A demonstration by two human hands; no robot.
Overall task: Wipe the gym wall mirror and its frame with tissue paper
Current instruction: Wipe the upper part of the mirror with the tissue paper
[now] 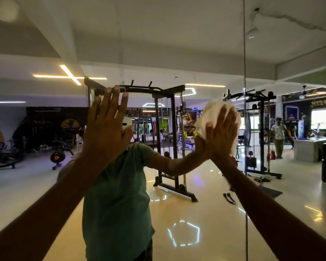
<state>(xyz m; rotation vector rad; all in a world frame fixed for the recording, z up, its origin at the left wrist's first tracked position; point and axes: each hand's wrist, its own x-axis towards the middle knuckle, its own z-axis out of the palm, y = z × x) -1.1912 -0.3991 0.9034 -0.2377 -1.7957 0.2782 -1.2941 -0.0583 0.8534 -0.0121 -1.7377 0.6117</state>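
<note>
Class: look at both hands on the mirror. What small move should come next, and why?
Probably slide the right hand, pressing the tissue flat on the mirror, sideways towards the dark seam just right of it, while the left hand rests flat on the glass.

Tissue paper (209,117) mostly hidden behind right hand (221,134)

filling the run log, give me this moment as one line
step: wiping mirror | right hand: presses tissue paper flat on glass | left hand: open, flat on glass | frame: not seen

One head-worn view faces the wall mirror (177,53) squarely, close up.
</note>
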